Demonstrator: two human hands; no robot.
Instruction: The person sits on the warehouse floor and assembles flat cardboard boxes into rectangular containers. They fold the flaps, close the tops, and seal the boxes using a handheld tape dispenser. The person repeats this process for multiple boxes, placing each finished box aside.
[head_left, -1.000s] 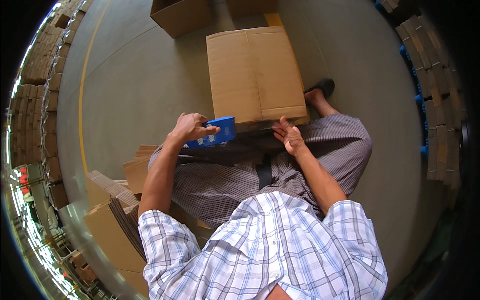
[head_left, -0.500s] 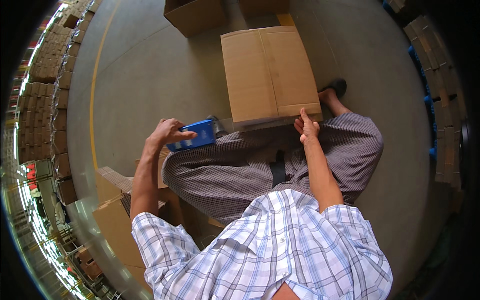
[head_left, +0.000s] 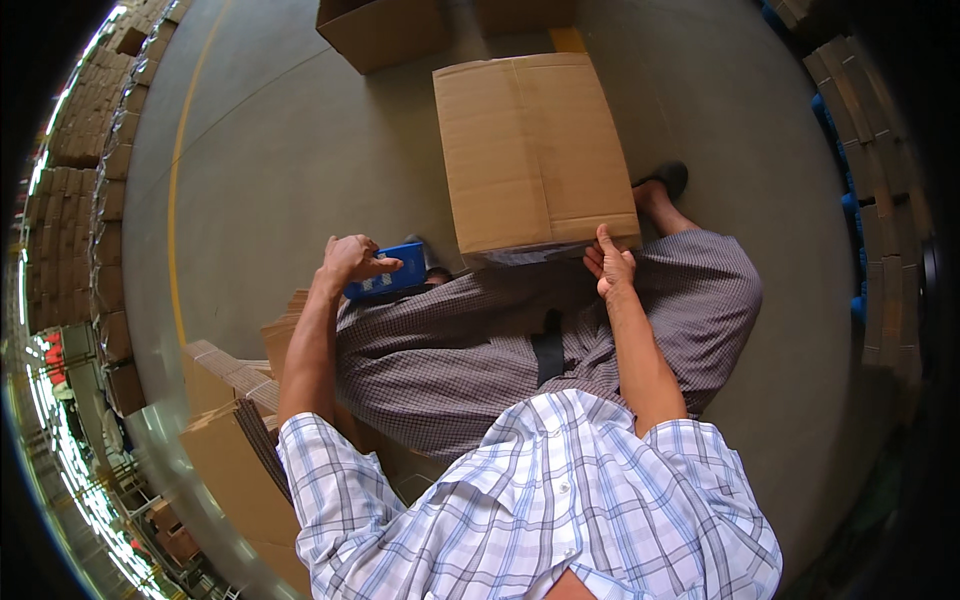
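A closed brown cardboard box [head_left: 525, 150] stands on the floor in front of my knees. My right hand [head_left: 610, 265] rests against its near bottom edge, thumb up on the flap. My left hand [head_left: 352, 260] is out to the left above my left knee, closed on a blue tape dispenser [head_left: 390, 283]. The dispenser is away from the box now. I sit low, in checked trousers and a plaid shirt.
An open cardboard box [head_left: 380, 30] stands at the back. Flattened cardboard sheets [head_left: 225, 400] are stacked at my left side. Stacks of cartons [head_left: 90, 130] line the left wall and more stacks [head_left: 880, 200] the right. A yellow line [head_left: 178, 200] runs along the grey floor.
My left hand has carried the blue tape dispenser from the box's near edge out to the left. My right hand has moved up onto the box's lower edge.
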